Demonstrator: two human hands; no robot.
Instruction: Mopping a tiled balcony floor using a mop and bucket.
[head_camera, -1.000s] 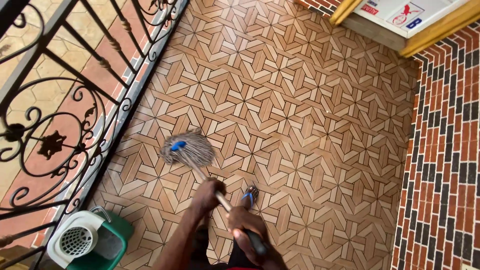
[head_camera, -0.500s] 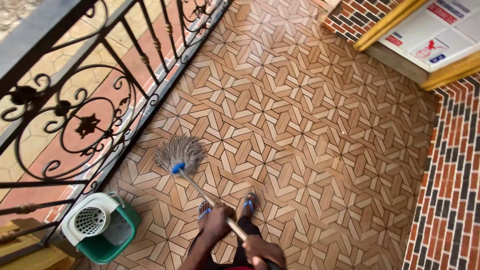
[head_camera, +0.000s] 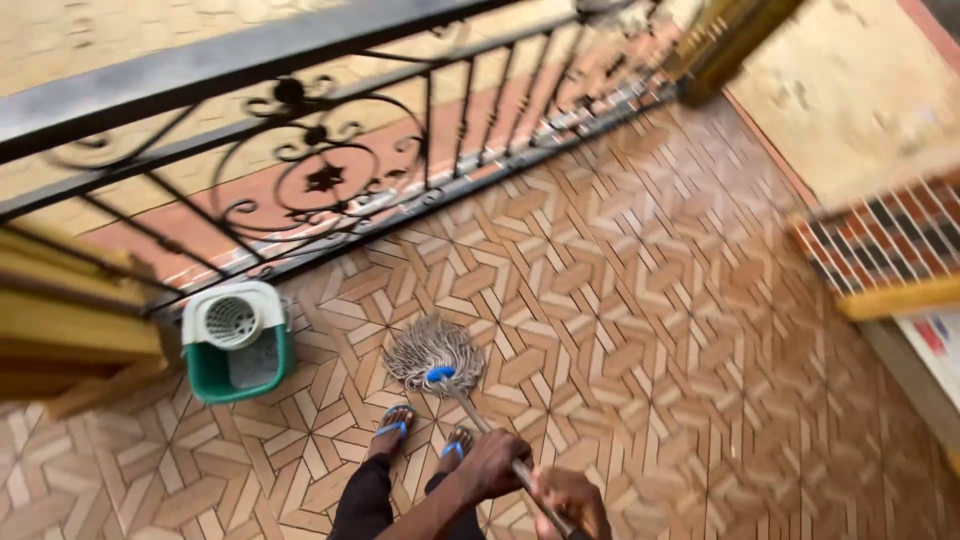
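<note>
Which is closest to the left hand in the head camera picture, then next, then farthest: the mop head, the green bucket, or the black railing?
From the left hand, low in the picture:
1. Mop head, just ahead on the tiles, at the end of the handle.
2. Green bucket, off to the left by the railing's foot.
3. Black railing, beyond both, along the floor's edge.

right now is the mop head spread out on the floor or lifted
Spread on the floor: the mop head strands fan out flat over the tiles, near the feet.

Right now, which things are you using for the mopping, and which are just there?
In use:
mop, pressed on the tiled floor
left hand and right hand, both gripping the mop handle
green bucket with a white wringer, beside the mop

Just there:
black iron railing
brick wall
blue sandals
</note>
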